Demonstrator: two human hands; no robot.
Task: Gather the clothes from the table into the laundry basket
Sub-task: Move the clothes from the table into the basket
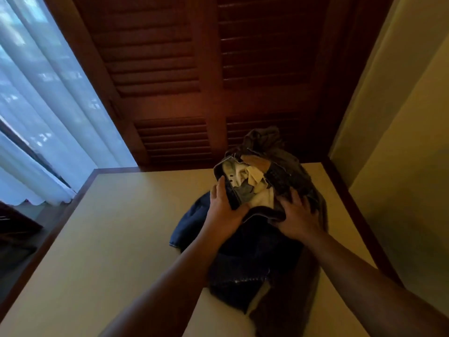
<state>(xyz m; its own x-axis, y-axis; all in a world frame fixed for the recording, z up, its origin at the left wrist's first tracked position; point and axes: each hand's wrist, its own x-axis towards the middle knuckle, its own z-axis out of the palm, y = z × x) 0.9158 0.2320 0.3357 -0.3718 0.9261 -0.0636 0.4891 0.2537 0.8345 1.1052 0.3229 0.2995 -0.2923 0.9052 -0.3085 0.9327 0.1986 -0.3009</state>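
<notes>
A heap of clothes lies on the right half of a cream table (109, 239). On top is a bunch of dark jeans (286, 176) with pale pocket linings turned out. Beneath it spread a dark blue denim garment (192, 222) and a brown one (291, 312). My left hand (224, 210) grips the left edge of the jeans' waistband. On the bunch's right front, my right hand (297, 217) lies with spread fingers and grips dark cloth. No laundry basket is in view.
Dark louvred wooden doors (194, 69) stand right behind the table. A window with sheer white curtains (48, 117) fills the left side. A yellow wall (401, 142) bounds the table's right edge. Dark furniture (14, 229) sits low at the far left.
</notes>
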